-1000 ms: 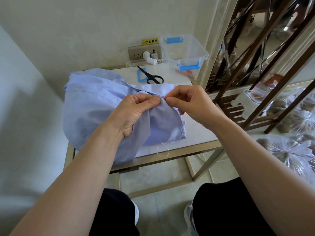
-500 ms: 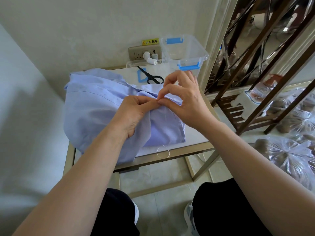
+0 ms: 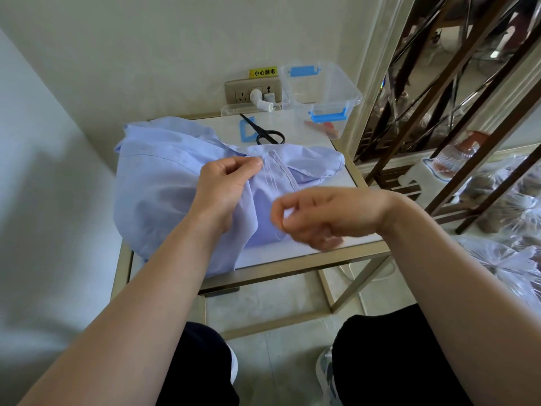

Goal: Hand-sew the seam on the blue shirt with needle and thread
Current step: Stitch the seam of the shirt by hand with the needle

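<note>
1. Left hand (image 3: 225, 189): thumb and forefinger tips (image 3: 254, 164) are closed in a pinch on a fold of the blue shirt (image 3: 164, 177), at the far end of the stitched seam (image 3: 285, 174). The other fingers are curled beneath the palm.
2. Right hand (image 3: 319, 215): blurred and raised above the near right part of the shirt. The fingers (image 3: 281, 208) are curled, with thumb and forefinger closed on the thread (image 3: 270, 186). The needle cannot be made out.
3. Thread: pale strands run from the pinched spot on the seam down and nearward to the right fingers.
4. Blue shirt: bunched on the left and middle of the table (image 3: 295, 266), with its near edge hanging over the front rail. One fold lies toward the right, far side.
5. Table: pale top in a gold-coloured metal frame, set against the wall.
6. Scissors (image 3: 268, 133): black, lying on the tabletop beyond the shirt, across a blue rectangular frame (image 3: 244, 133).
7. Clear plastic box (image 3: 322, 89): blue latches, at the far right corner of the table.
8. Wall socket (image 3: 251, 90): behind the table, with a white plug (image 3: 262, 101) in it and a yellow label (image 3: 262, 72) above.
9. Clear plastic bags (image 3: 512, 218): on the floor to the right, past a dark metal lattice (image 3: 439, 112).
</note>
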Demonstrator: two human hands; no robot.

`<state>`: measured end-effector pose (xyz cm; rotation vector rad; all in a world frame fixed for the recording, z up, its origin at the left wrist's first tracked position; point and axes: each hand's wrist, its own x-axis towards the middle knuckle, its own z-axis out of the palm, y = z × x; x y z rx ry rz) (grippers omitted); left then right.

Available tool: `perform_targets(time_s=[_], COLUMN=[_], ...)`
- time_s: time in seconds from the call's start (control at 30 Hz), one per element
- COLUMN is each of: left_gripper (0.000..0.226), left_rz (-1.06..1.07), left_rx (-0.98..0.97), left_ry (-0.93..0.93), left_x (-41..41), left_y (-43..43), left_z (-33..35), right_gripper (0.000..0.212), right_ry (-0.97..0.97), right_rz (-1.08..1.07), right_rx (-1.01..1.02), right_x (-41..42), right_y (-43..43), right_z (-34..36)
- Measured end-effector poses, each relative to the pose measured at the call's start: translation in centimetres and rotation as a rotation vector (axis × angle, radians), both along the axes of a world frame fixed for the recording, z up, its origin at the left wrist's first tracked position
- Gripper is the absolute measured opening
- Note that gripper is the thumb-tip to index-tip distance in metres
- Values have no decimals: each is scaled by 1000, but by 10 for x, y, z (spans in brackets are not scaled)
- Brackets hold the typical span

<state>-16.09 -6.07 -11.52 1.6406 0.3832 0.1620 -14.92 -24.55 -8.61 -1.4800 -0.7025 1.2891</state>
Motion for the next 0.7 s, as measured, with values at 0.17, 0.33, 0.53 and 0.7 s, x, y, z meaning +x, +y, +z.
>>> perform_targets(time_s=[0.17, 0.33, 0.53, 0.7], left_gripper=[13, 9, 7, 11], left_rz=[-78, -92, -93, -35], left_rx=[-54, -158, -247, -156], left_ry=[-11, 23, 87, 89], left_x=[-3, -5, -9, -10], left_y=[-5, -6, -7, -4], left_z=[1, 4, 7, 10], right_gripper=[5, 18, 9, 8], right_ry=[-515, -779, -857, -643], right_rz=[-769, -891, -919, -262], right_rx=[55, -7, -34, -181], right_x=[6, 2, 5, -1], right_y=[18, 28, 29, 14], right_z=[-8, -15, -16, 10])
